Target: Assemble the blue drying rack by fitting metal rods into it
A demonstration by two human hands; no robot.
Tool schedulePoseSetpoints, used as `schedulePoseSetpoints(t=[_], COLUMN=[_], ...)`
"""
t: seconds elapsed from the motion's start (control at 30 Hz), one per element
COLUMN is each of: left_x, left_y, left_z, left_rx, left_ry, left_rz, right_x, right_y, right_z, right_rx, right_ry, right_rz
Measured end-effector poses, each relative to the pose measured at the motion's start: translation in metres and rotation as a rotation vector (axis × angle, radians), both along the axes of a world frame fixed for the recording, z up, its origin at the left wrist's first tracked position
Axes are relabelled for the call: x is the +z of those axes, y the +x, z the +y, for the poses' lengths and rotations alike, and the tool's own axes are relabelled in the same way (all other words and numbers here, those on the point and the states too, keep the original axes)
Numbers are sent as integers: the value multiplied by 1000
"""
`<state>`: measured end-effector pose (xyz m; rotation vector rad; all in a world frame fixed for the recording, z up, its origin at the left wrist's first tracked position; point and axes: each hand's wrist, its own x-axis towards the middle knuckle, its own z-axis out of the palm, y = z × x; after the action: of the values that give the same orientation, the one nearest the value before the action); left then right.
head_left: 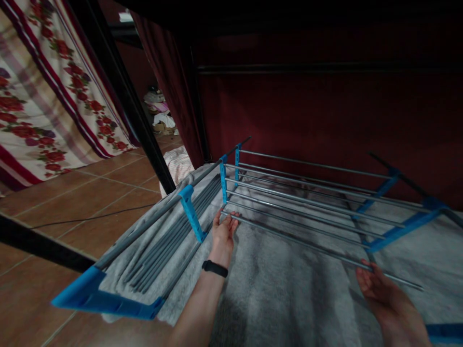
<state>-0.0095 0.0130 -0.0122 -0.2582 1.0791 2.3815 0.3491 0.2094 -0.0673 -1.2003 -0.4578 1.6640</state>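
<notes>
A loose grey metal rod lies slantwise between my two hands, just above a grey blanket. My left hand, with a black band on its wrist, has its fingertips at the rod's left end. Farther along, the fingers of my right hand grip the rod near its right end, which sticks out past them. Beyond it stands a partly assembled rack: several rods span from blue plastic brackets on the left to a blue bracket on the right. Nearer me, another blue bracket has no rods in it.
A bundle of loose rods rests on the blanket inside the left frame, which ends in a blue corner piece. A black bed post rises at left. Behind are a dark red curtain, tiled floor and a cable.
</notes>
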Motion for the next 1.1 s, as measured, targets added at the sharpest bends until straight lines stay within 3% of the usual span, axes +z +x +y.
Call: schedulePoseSetpoints(t=[0.37, 0.8, 1.1], left_x=[-3, -13, -9], left_y=[1, 3, 11], left_z=[3, 9, 12], left_rx=[12, -133, -173], left_ry=[-5, -37, -81], left_rz=[-23, 10, -5], right_x=[10, 19, 20], right_y=[-8, -15, -21], right_z=[-2, -14, -20], right_rx=[-55, -33, -24], right_ry=[-61, -19, 33], right_rz=[-4, 54, 68])
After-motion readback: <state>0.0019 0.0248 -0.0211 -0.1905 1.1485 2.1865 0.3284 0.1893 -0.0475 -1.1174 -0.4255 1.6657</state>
